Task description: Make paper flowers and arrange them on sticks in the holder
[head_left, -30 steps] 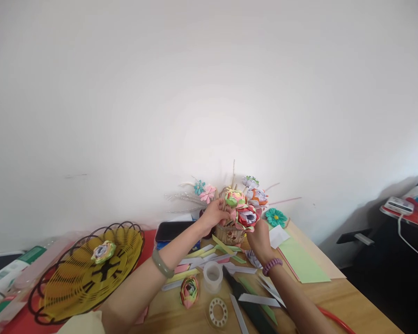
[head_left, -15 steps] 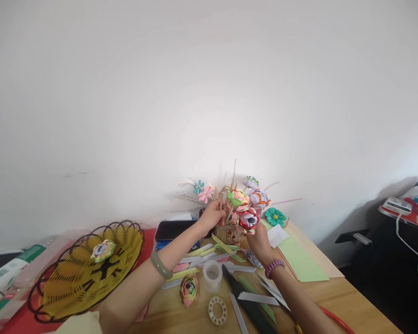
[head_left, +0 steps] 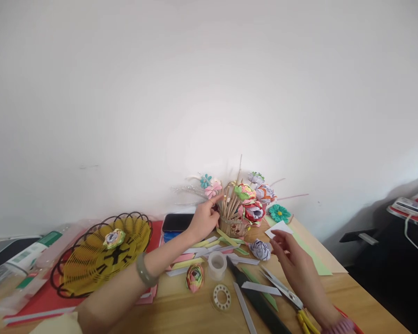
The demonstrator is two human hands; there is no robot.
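A small woven basket (head_left: 234, 228) against the wall holds a cluster of thin brown sticks (head_left: 231, 204) and several folded-paper flowers, among them a red and white flower (head_left: 254, 211). At the basket's left edge is my left hand (head_left: 205, 220), index finger stretched toward the sticks and the other fingers loosely bent; I see nothing held in it. My right hand (head_left: 294, 262) hovers above the table with fingers apart, just right of a white striped paper flower (head_left: 260, 249). Below that hand lie scissors (head_left: 282, 287) with yellow handles.
A yellow wicker tray (head_left: 78, 271) with one paper flower stands at left on red paper. Paper strips, a tape roll (head_left: 222, 297), a clear cup (head_left: 217, 265), a multicoloured paper flower (head_left: 195, 277) and a dark green tool (head_left: 264, 311) lie in front. Green sheets (head_left: 320, 260) are at right.
My right hand has drawn back from the flowers toward the right front, uncovering the white striped flower and scissors. My left hand has loosened, its index finger now extended. The view has shifted slightly.
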